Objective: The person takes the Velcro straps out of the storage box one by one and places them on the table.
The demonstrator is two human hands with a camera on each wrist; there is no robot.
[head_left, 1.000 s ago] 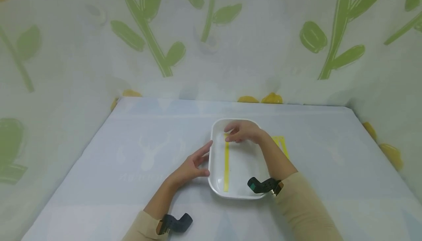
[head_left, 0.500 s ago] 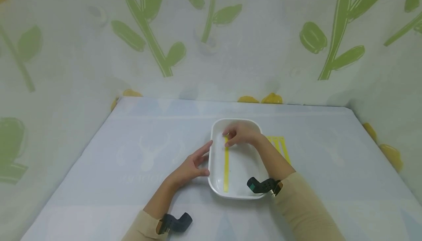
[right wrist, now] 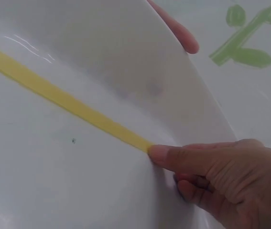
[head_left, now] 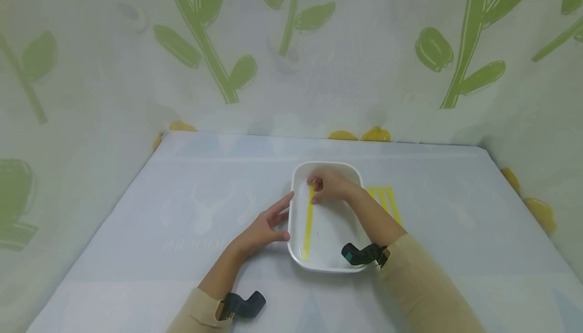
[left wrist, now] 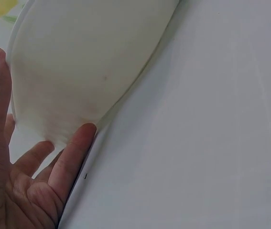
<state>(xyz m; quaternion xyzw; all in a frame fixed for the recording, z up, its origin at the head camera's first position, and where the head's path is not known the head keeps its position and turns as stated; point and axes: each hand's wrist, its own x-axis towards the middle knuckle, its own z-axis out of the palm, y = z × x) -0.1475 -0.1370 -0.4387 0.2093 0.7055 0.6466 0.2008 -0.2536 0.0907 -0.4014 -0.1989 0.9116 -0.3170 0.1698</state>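
A white rectangular tray with rounded corners (head_left: 332,232) stands on the table. Inside it lies a long, thin yellow strip (head_left: 308,229), running lengthwise near the left wall. My right hand (head_left: 331,185) reaches into the tray and pinches the strip's far end; in the right wrist view the thumb of that hand (right wrist: 231,174) presses on the tip of the strip (right wrist: 73,106). My left hand (head_left: 265,227) rests against the tray's left side with fingers extended. The left wrist view has these fingers (left wrist: 75,155) touching the tray's outer wall (left wrist: 92,52).
More yellow strips (head_left: 384,199) lie on the table just right of the tray, partly hidden by my right forearm. A pale patterned cloth (head_left: 150,252) covers the table. A curtain with green leaves (head_left: 314,16) hangs behind.
My right hand has lowered onto the strip's far end and its fingers have closed on it. The strip's near end has swung slightly left. My left hand stays in place.
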